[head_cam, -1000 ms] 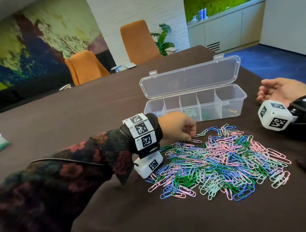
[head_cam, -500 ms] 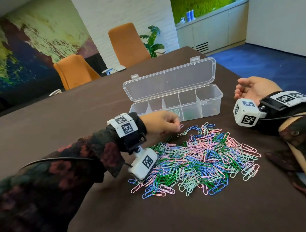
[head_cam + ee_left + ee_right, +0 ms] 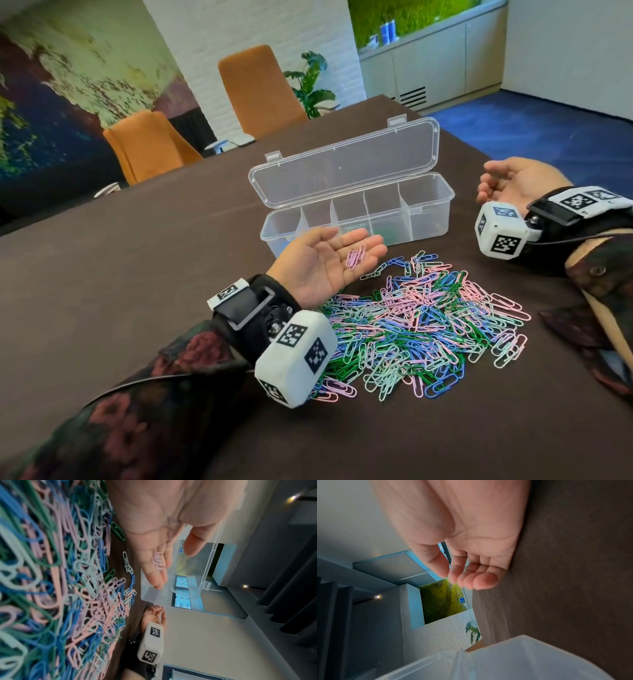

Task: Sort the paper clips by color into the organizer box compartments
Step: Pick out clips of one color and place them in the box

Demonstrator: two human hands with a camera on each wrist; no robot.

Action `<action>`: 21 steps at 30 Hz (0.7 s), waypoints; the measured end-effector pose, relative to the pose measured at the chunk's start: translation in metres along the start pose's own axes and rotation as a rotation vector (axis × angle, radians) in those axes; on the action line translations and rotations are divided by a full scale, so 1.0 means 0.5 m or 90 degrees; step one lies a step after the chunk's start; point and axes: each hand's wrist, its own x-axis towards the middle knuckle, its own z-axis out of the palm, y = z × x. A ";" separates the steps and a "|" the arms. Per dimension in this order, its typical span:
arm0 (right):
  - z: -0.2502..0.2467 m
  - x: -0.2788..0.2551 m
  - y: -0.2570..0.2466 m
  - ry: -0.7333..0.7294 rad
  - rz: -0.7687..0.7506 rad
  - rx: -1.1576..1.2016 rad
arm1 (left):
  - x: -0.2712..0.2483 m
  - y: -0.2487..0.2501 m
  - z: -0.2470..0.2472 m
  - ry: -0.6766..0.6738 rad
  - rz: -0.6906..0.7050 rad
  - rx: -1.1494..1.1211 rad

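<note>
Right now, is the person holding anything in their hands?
The left hand lies palm up, flat, with a few pink paper clips resting loose on its fingers, not gripped. The right hand holds nothing.

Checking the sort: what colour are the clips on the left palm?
Pink clips on the left hand; head view.

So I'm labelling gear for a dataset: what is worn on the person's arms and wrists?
Both arms wear dark floral sleeves. Each wrist carries a black strap with white square-code tags and a white camera block printed with black codes. A thin black cable runs along the left sleeve. The hands are bare.
</note>
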 end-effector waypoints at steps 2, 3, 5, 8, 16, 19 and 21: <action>0.001 -0.001 -0.002 -0.002 0.005 -0.004 | -0.005 0.004 0.001 -0.012 -0.011 -0.015; 0.002 -0.001 -0.002 -0.002 0.006 -0.003 | -0.007 0.005 0.000 -0.014 -0.015 -0.016; 0.002 -0.001 -0.002 -0.001 0.007 -0.001 | -0.008 0.008 -0.002 -0.009 -0.021 -0.013; 0.001 -0.002 -0.003 -0.002 0.011 0.002 | -0.008 0.008 -0.008 0.021 -0.023 -0.001; -0.002 -0.003 -0.003 -0.008 0.016 0.009 | 0.014 0.023 0.042 0.101 0.003 0.101; -0.003 0.001 -0.003 -0.003 0.018 0.016 | 0.037 0.036 0.087 0.087 0.066 0.084; -0.003 0.001 -0.004 -0.001 0.018 0.019 | 0.057 0.043 0.108 0.089 0.100 0.063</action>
